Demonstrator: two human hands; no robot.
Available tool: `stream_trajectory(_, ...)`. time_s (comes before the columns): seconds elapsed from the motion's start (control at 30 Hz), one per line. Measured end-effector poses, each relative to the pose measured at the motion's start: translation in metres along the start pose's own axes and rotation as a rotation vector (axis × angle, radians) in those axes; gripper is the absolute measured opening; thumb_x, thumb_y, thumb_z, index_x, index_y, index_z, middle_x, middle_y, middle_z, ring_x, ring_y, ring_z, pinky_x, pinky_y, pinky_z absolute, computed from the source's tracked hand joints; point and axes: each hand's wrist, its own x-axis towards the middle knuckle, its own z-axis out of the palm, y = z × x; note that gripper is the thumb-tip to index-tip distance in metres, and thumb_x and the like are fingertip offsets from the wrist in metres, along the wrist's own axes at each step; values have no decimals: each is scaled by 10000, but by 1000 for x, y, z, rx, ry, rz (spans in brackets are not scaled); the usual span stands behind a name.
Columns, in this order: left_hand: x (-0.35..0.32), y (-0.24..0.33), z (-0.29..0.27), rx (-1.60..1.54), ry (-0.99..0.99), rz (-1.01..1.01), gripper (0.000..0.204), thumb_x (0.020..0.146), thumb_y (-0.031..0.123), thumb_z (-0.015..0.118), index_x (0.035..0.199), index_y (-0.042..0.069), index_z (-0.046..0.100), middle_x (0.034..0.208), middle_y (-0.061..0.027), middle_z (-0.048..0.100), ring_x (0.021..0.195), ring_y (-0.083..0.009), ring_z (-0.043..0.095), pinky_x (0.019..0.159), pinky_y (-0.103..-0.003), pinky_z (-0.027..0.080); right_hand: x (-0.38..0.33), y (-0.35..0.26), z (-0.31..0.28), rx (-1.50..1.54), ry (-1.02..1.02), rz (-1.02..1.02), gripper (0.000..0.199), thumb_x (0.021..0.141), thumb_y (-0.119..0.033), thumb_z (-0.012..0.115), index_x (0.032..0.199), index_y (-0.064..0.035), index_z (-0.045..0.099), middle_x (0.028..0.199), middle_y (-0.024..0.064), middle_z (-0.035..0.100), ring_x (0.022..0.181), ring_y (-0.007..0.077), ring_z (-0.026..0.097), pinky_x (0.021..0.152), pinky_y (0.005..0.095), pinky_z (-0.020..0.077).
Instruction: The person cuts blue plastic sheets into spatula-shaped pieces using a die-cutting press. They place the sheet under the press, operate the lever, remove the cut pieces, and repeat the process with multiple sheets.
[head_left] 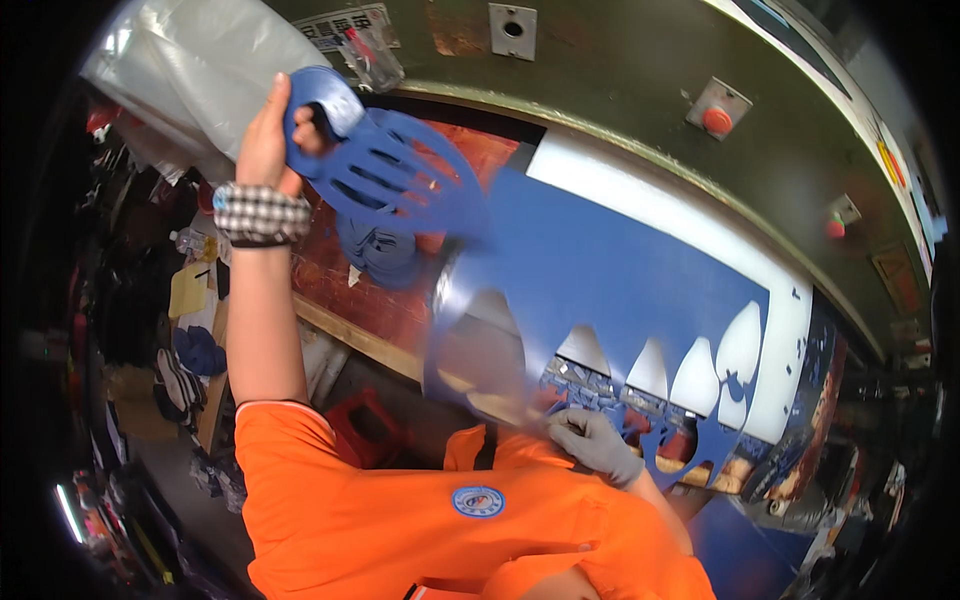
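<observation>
At the upper left, my bare left hand (268, 140), with a checkered band at the wrist, grips a blue slotted cut piece (385, 170) of sheet material by its curved end. Its free end is smeared by motion above the table. My right hand (597, 443), in a grey glove, is closed at the near edge of the worktable. It appears to hold the near end of a curved metal cutting die (432, 345), which is blurred. Beyond the die lies a blue sheet (620, 245) with tapered, rounded cut-outs along its near side.
The blue sheet rests on a white board (575, 165). A stack of blue cut pieces (375, 250) sits on the red tabletop (325, 265). Behind stands a green machine beam (610, 75) with a red button (716, 121). A plastic bag (190, 75) hangs at the far left.
</observation>
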Motion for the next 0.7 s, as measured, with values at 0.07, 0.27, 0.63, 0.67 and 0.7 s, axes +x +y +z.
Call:
stream_trajectory(0.07, 24, 19, -19, -47, 67, 12, 343, 984, 402, 642, 995, 79, 526, 726, 0, 497, 555, -52, 409, 482, -212, 363, -1, 1, -7, 132, 2, 63, 229, 981, -178, 635, 1082, 25, 671, 902, 22, 676, 780, 72, 594, 687, 237, 486)
stream_trajectory(0.27, 70, 22, -59, 191, -38, 61, 376, 925, 407, 721, 971, 56, 593, 788, -34, 602, 595, -100, 520, 541, -241, 437, -19, -12, -27, 361, -74, 78, 297, 998, -164, 620, 1198, 55, 622, 1002, 74, 700, 840, 106, 634, 754, 254, 518)
stream_trajectory(0.63, 24, -106, -86, 951, 133, 797, 266, 834, 134, 780, 1062, 7, 728, 1036, -118, 743, 921, -224, 711, 849, -334, 555, -69, -31, -69, 392, 288, -3, 333, 961, -197, 636, 1164, 67, 635, 1061, 140, 718, 847, 175, 706, 778, 290, 561)
stream_trajectory(0.67, 7, -132, -87, 1007, -98, 861, 311, 792, 87, 781, 1094, 40, 725, 1001, -139, 734, 891, -279, 710, 808, -370, 560, -71, -31, -70, 378, 306, 20, 359, 959, -233, 647, 1151, 70, 640, 1050, 141, 720, 839, 176, 705, 780, 298, 562)
stream_trajectory(0.7, -15, -158, -90, 1143, -320, 784, 400, 767, 62, 791, 1157, 59, 705, 977, -115, 701, 893, -284, 662, 805, -360, 538, -74, -30, -72, 347, 318, 35, 351, 959, -229, 647, 1146, 68, 643, 1046, 141, 721, 837, 176, 704, 778, 297, 561)
